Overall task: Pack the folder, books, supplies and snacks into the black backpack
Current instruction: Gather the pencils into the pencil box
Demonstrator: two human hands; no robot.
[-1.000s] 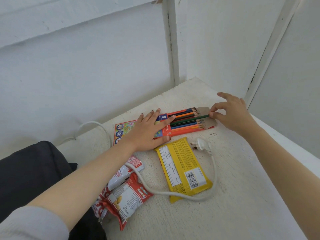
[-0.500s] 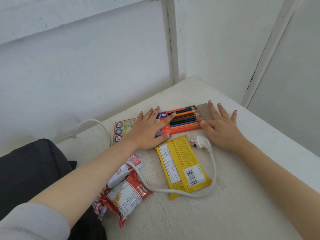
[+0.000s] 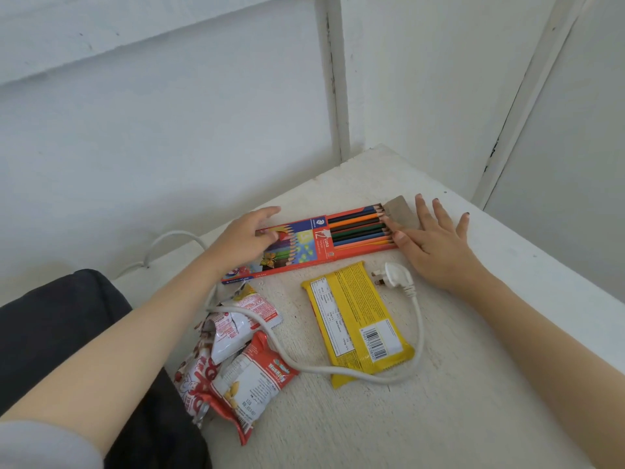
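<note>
An orange box of coloured pencils (image 3: 311, 245) lies open on the white table (image 3: 473, 384), pencil tips showing at its right end beside the cardboard flap (image 3: 400, 211). My left hand (image 3: 245, 240) grips the box's left end, fingers curled over the far edge and thumb on top. With straight fingers, my right hand (image 3: 436, 240) lies flat against the pencil tips and flap. A yellow snack pack (image 3: 355, 319) and red-and-white snack packets (image 3: 236, 367) lie nearer me. Part of the black backpack (image 3: 50, 333) shows at the lower left.
A white plug (image 3: 394, 279) and its cord (image 3: 419, 333) loop across the yellow pack and the red packets. White walls close off the table at the back and right, and the table's right edge drops off.
My left hand slid from lying flat on the middle of the box to its left end and curled round it. My right hand stays flat at the pencil tips.
</note>
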